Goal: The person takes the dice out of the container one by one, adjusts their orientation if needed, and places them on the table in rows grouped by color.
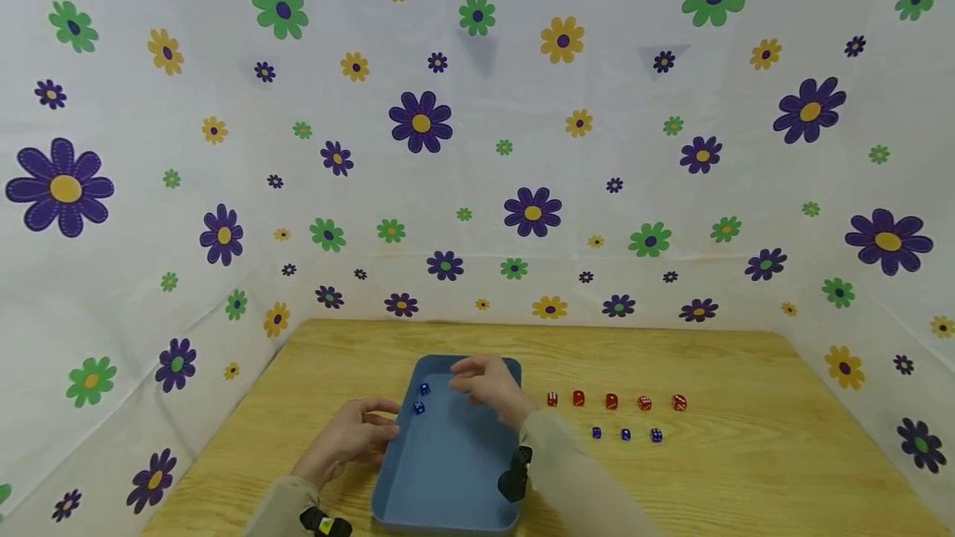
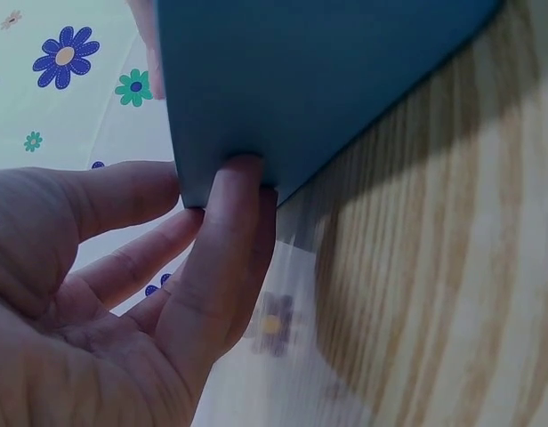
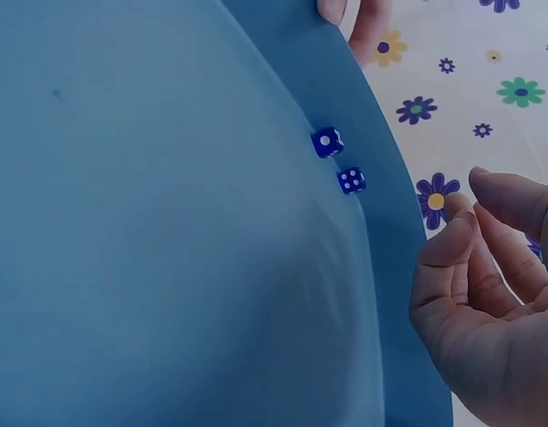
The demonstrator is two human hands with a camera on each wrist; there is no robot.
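A blue tray (image 1: 455, 471) lies on the wooden table. At its left side my left hand (image 1: 358, 433) grips the wall. In the left wrist view, fingers (image 2: 225, 231) press the outer wall while the thumb sits at the rim. Above the tray's far part hovers my right hand (image 1: 488, 384), its fingers loosely bent around nothing. Two blue dice, one (image 3: 327, 142) nearer the left hand and another (image 3: 351, 181) beside it, rest inside along the tray's left wall.
Right of the tray, several red dice (image 1: 612, 401) form a row on the table (image 1: 731, 471). Three blue dice (image 1: 626, 434) line up in front of them. A white flowered cloth (image 1: 477, 164) encloses the back and sides.
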